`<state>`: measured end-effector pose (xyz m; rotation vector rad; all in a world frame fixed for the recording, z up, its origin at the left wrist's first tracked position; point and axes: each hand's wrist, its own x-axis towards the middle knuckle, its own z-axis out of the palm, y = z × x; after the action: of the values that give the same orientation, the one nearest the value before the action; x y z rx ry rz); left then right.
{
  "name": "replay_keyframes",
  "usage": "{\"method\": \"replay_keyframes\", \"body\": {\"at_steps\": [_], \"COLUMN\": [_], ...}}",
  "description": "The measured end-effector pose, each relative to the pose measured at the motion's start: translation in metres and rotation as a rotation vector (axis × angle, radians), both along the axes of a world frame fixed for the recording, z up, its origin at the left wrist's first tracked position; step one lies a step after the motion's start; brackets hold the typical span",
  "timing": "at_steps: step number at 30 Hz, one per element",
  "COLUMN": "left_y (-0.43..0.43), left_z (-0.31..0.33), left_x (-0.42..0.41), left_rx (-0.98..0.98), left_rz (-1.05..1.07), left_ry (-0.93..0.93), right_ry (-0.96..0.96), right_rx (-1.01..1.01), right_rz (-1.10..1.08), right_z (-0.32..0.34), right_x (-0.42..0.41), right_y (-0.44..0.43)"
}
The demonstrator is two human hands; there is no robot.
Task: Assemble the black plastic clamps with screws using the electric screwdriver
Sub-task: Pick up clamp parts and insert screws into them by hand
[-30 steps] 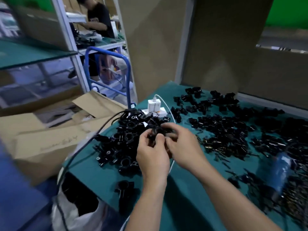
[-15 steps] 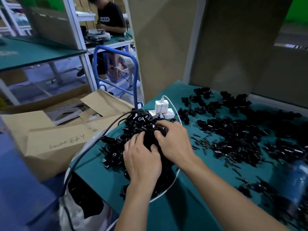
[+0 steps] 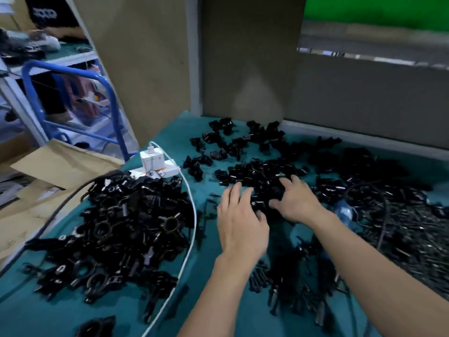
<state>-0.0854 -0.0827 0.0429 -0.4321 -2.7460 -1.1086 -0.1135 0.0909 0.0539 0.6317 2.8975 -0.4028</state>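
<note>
Black glossy clamp pieces (image 3: 257,175) heaped beneath left hand (image 3: 240,224) and right hand (image 3: 297,201), fingers (image 3: 233,193) spread, gripping nothing.

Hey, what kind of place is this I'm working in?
Probably a small factory assembly bench: heaps of black plastic clamp parts on a green-covered worktable, loose screws piled at the right, and cardboard cartons beside it.

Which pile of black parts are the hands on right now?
The middle pile of small pieces, right of the white cable: left hand and right hand both touch it. The larger ring-clamp pile lies left of the cable, untouched.
</note>
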Motion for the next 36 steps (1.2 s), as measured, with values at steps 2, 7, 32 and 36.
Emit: {"method": "replay_keyframes", "body": {"at_steps": [2,7,32,36], "left_y": [0.018,0.033,0.032,0.034], "left_z": [-0.011,-0.037,-0.013,-0.012], "left_x": [-0.014,-0.027,0.008,0.012], "left_rx": [-0.073,-0.138,0.421,0.514], "left_rz": [-0.081,-0.129,-0.433,-0.428], "left_ry": [-0.110,-0.154,-0.011,-0.149], "right_ry": [0.010,0.154,0.605,0.562], "right_rx": [-0.012,-0.066,-1.382,-1.446], "right_rz": [0.057,0.031,-0.295,-0.297], "right_z": [-0.005,-0.004,0.024,0.027], "right_x": [0.004,0.009,0.097,0.105], "right_y": [0.011,0.021,-0.003,-0.006]}}
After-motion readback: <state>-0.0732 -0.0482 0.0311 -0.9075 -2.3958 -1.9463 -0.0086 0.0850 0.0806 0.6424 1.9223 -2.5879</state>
